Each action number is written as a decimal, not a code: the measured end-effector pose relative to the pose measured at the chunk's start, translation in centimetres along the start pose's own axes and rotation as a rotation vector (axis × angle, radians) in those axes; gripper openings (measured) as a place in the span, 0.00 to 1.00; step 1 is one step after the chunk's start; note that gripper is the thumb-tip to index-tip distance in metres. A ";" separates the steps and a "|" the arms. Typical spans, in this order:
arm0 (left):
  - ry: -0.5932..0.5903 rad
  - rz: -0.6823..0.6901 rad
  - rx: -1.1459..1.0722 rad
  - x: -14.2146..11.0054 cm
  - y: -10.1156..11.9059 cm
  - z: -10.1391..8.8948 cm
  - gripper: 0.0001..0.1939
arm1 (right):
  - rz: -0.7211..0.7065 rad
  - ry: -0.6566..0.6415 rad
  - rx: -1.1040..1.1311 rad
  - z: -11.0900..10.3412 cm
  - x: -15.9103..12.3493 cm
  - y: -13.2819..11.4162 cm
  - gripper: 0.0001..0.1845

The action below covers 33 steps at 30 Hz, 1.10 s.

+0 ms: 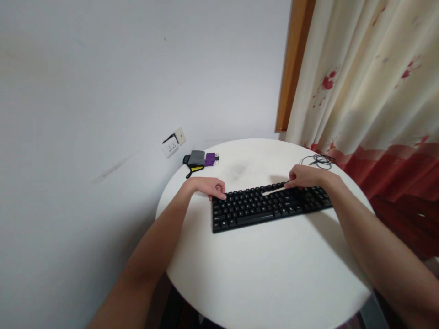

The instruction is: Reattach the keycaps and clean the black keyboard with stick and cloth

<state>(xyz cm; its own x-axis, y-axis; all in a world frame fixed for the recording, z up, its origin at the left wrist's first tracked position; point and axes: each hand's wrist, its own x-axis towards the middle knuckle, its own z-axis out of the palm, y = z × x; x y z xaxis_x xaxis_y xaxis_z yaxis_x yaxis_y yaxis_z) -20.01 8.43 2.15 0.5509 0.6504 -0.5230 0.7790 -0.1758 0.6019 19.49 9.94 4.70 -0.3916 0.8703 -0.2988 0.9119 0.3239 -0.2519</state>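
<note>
A black keyboard point(254, 204) lies flat on the white round table point(267, 269), slightly slanted from my view. My left hand point(210, 186) grips its far left corner, the thumb on top and the other fingers curled by the edge. Over the keyboard's right part, my right hand point(302, 177) pinches a slim white stick point(272, 191) with a slightly wider end. That end points left and rests on or just above the upper rows of keys; whether it touches them I cannot tell. My right hand and forearm cover part of the keyboard's right side.
Near the table's far left edge lie a grey cloth item point(196, 158) with yellow and black parts and a small purple piece point(210, 159). A coiled black cable point(321, 160) sits at the far right. Wall sockets point(170, 146) and a curtain point(370, 91) border the table.
</note>
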 end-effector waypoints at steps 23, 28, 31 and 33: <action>0.006 0.009 0.028 0.0 0.2 -0.1 0.26 | -0.097 0.045 -0.027 1.1 0.1 -3.4 0.20; 0.001 0.017 0.025 0.0 -0.1 -0.1 0.26 | 0.003 -0.007 0.002 0.1 0.0 0.0 0.21; 0.005 0.015 0.027 0.0 -0.2 0.0 0.26 | 0.024 -0.020 0.001 -0.2 0.0 1.3 0.22; 0.004 0.014 0.030 0.0 -0.2 0.0 0.26 | 0.024 -0.021 -0.001 -0.2 0.0 1.5 0.21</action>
<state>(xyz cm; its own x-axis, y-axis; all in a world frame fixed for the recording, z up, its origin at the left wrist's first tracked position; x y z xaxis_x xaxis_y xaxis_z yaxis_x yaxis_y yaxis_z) -20.20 8.52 2.02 0.5605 0.6509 -0.5120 0.7799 -0.2069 0.5907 20.90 10.55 4.50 -0.3724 0.8698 -0.3235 0.9211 0.3039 -0.2433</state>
